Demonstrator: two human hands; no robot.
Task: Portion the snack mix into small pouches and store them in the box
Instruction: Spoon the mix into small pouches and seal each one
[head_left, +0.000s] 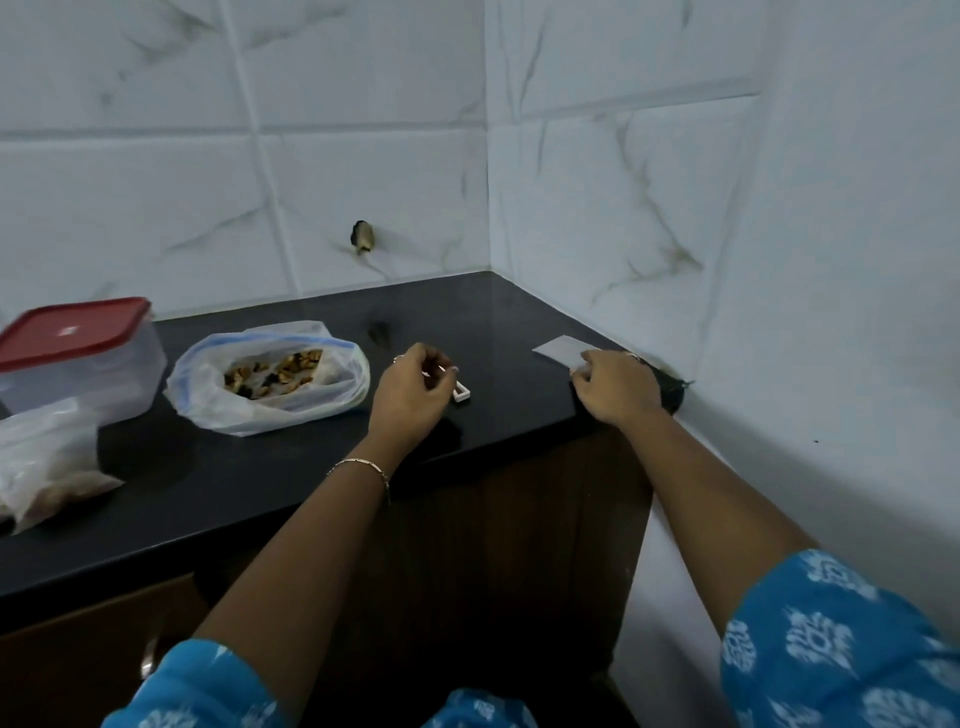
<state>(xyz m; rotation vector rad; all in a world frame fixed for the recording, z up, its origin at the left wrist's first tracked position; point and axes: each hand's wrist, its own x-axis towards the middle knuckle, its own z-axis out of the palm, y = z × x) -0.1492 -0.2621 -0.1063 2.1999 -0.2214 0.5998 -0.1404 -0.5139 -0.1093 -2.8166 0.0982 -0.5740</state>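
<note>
A large clear zip bag lies open on the black counter with brown snack mix inside. Left of it stands a clear plastic box with its red lid on. My left hand hovers right of the bag with curled fingers, pinching a thin pale sliver I cannot identify. A small white rectangular piece lies just beside its fingertips. My right hand rests at the counter's right corner, its fingers curled on the near edge of a small flat pale pouch.
A second, cloudy plastic bag with brownish contents sits at the counter's front left. Tiled walls close in the back and right sides. A dark fitting sticks out of the back wall. Wooden cabinet fronts run below the counter.
</note>
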